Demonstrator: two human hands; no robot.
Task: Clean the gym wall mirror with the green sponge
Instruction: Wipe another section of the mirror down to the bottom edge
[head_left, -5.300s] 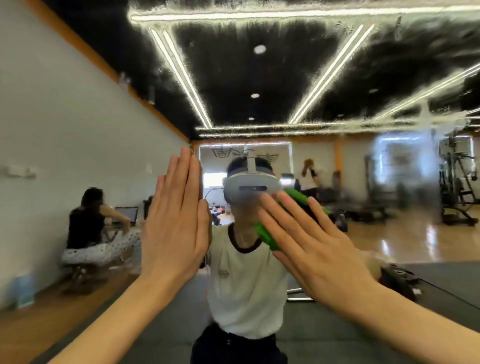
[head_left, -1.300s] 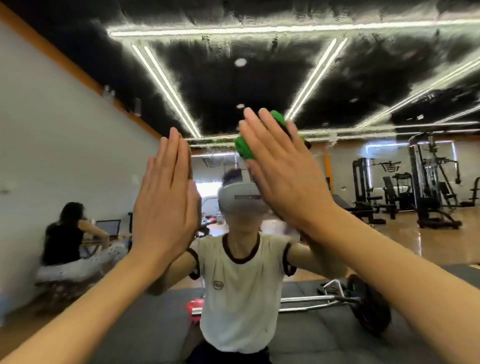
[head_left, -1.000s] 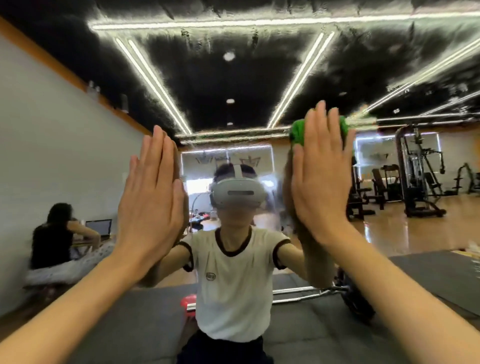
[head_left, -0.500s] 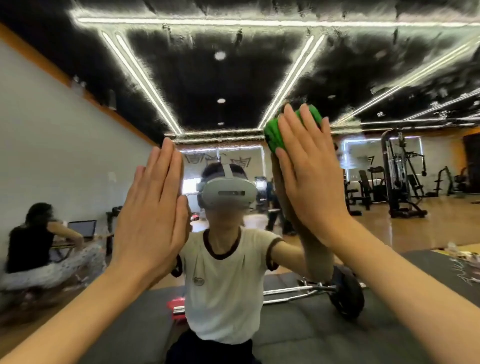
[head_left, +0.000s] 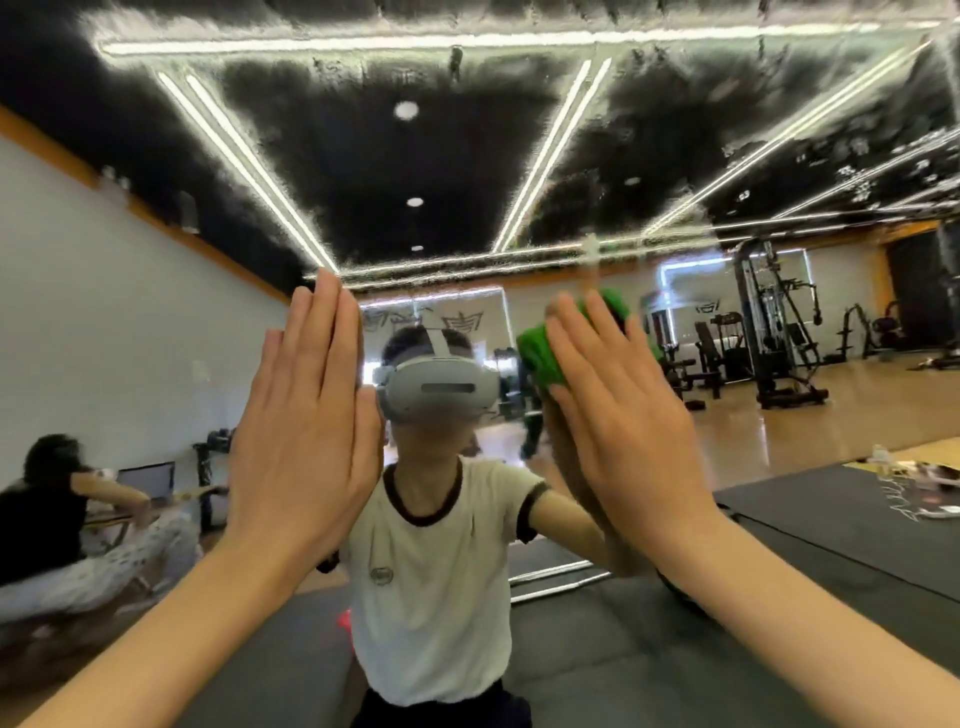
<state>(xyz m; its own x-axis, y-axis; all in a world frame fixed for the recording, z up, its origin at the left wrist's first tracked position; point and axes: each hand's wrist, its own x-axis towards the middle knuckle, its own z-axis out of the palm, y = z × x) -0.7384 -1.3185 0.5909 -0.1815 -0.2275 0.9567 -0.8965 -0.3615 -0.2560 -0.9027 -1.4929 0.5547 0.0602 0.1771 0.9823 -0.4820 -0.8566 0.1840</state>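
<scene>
The gym wall mirror (head_left: 519, 156) fills the whole view, its upper part smeared with streaky foam. My right hand (head_left: 618, 415) lies flat with straight fingers and presses the green sponge (head_left: 540, 351) against the glass at about head height; only the sponge's left and top edges show past my fingers. My left hand (head_left: 306, 431) rests flat on the mirror to the left, fingers straight and together, holding nothing. Between my hands the glass reflects me in a white shirt.
In the reflection: dark floor mats (head_left: 831, 519), a barbell bar (head_left: 561, 577) on the floor, weight machines (head_left: 774, 332) at the right, and a seated person (head_left: 47, 519) by the white wall at the left.
My right hand has slid the sponge down and a little rightward on the glass, from above head height to beside the reflected head. My left hand has stayed pressed in the same place.
</scene>
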